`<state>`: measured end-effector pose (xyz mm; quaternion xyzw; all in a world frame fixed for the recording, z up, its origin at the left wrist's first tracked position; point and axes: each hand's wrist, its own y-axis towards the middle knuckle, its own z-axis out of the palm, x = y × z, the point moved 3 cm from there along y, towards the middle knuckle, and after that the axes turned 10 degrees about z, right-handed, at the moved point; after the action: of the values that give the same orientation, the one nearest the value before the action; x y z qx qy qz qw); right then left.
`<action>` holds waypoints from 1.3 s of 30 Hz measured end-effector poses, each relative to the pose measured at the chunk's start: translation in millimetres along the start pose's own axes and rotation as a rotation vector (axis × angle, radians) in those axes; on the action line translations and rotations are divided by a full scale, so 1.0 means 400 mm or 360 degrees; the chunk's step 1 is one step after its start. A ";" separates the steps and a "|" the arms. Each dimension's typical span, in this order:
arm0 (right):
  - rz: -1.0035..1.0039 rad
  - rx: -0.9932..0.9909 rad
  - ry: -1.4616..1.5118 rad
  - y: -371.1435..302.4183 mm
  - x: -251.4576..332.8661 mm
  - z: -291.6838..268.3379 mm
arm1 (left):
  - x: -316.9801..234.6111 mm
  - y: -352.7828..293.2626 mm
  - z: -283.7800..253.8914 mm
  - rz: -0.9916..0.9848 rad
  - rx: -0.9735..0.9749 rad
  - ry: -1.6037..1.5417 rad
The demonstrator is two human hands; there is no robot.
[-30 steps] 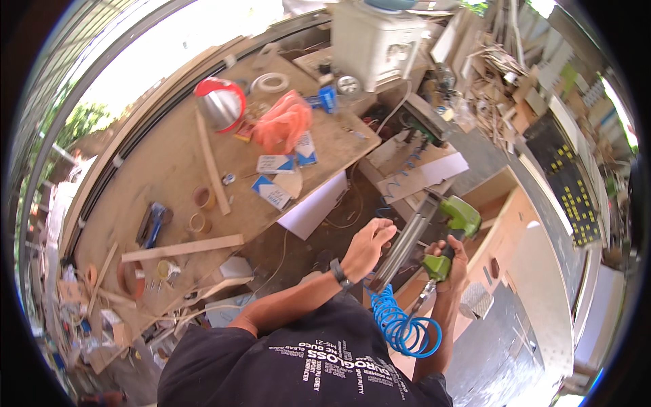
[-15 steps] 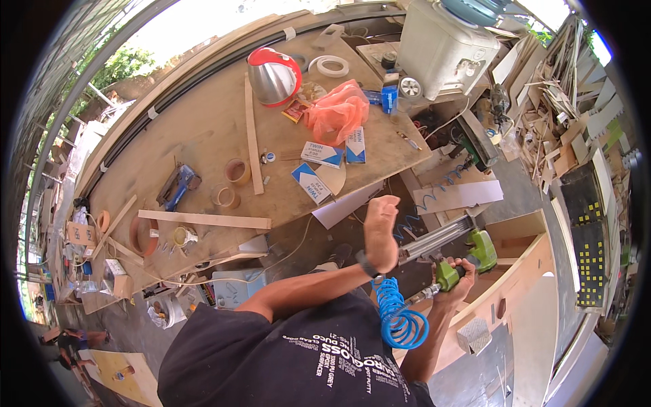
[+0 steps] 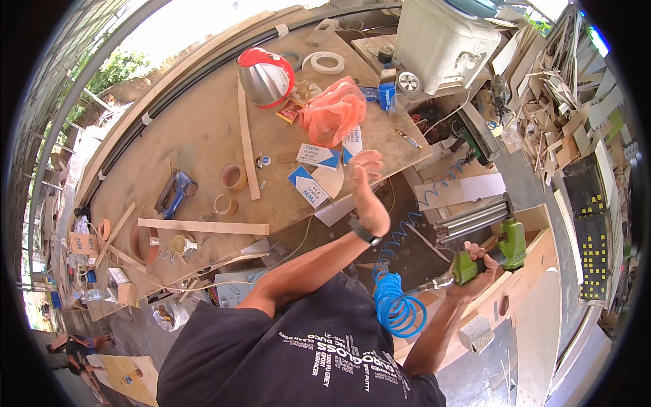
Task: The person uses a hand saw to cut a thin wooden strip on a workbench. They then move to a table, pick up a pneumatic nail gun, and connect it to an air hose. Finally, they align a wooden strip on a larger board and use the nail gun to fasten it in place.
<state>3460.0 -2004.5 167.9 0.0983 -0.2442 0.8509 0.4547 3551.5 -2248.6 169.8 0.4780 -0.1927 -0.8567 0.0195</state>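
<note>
My right hand point(image 3: 480, 273) is wrapped round the grip of a green pneumatic staple gun point(image 3: 512, 245), its long metal magazine pointing left. A coiled blue air hose point(image 3: 399, 305) hangs from the fitting at the grip's end. My left hand point(image 3: 368, 197), fingers apart and with nothing in it, is raised by the table's near edge. Closest to it are white-and-blue staple boxes: one box point(image 3: 308, 187) nearest the edge, another box point(image 3: 320, 156) behind it and a third box point(image 3: 352, 144) partly under an orange plastic bag point(image 3: 333, 112).
The wooden worktable point(image 3: 203, 146) bears a red-and-silver kettle point(image 3: 266, 78), tape rolls point(image 3: 234, 178), wood strips point(image 3: 203, 226) and a blue staple gun point(image 3: 176, 193). A plywood cabinet point(image 3: 502, 305) stands at the right. Beyond are a water dispenser point(image 3: 444, 47) and stacked offcuts point(image 3: 593, 102).
My left hand has moved up and toward the staple boxes, its fingers spreading. My right hand has carried the green staple gun to the right, and the blue hose stretches with it.
</note>
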 end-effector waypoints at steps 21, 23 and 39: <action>-0.0339 -0.0510 -0.0478 -0.022 0.086 -0.249 | 0.147 0.110 -0.371 0.1140 0.2922 0.2109; -0.0319 -0.0612 -0.0445 -0.042 0.082 -0.246 | 0.164 0.101 -0.386 0.1220 0.2886 0.2040; -0.0531 -0.0746 -0.0405 -0.093 0.130 -0.383 | 0.036 0.198 -0.200 -0.1081 0.0772 -0.0093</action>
<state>3469.7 -1872.0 68.3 0.1352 -0.4691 0.6660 0.5641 3597.9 -2349.9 148.4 0.4807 -0.2208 -0.7573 -0.3828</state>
